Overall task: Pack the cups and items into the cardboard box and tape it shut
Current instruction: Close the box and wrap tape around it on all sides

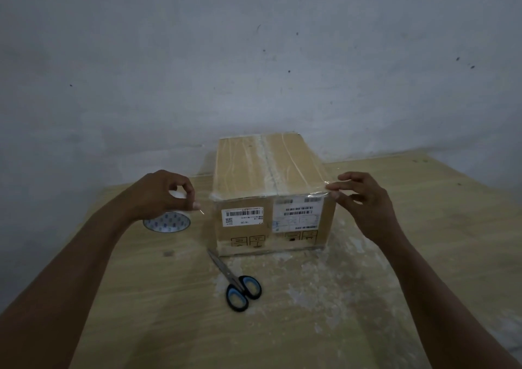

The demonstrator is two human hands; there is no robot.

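Note:
The cardboard box (268,171) stands closed in the middle of the wooden table, clear tape running along its top seam and across its near top edge. White barcode labels are stuck on its front face. My left hand (161,193) grips a roll of clear tape (167,221) just left of the box, fingers curled over the roll's top. My right hand (364,199) is at the box's near right top corner, fingertips touching the tape strip there. No cups or other items are visible.
Scissors (234,284) with black and blue handles lie on the table (141,298) in front of the box, blades pointing toward it. A grey wall rises right behind the box. White scuffed patches mark the table's surface on the right.

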